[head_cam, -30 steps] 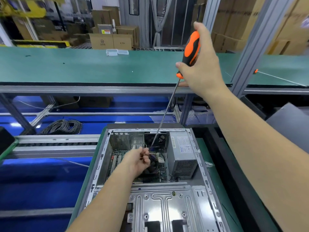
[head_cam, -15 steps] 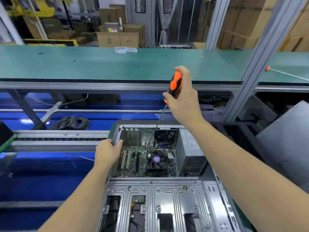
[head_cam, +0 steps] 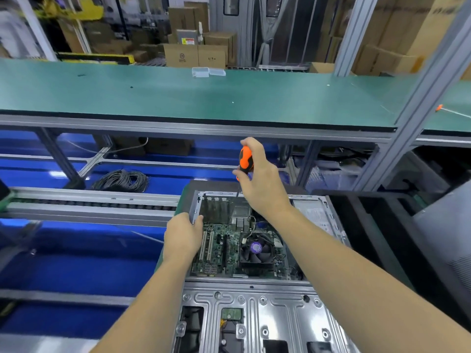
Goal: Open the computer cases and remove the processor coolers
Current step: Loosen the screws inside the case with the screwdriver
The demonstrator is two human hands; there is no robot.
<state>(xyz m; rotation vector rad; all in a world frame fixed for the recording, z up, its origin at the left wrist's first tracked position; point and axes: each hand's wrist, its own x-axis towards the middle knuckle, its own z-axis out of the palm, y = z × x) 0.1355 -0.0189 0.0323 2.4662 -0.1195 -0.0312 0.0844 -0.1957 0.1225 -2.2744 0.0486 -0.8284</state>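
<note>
Under green bench (head_cam: pixel 178 98) (cartons behind): left hand (head_cam: pixel 182 236) grips case (head_cam: pixel 254 301); right hand (head_cam: pixel 260 182) grips screwdriver (head_cam: pixel 245 159).

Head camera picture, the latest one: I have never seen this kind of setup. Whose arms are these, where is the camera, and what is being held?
The camera sits on a person's head and looks down at their own two arms; there is no robot. In front lies an open computer case with its circuit board exposed. The dark round fan is the processor cooler, still mounted. The right hand grips an orange and black screwdriver, its shaft pointing down into the case. The left hand holds the case's left edge. Behind runs a green workbench, with cardboard boxes beyond.
</note>
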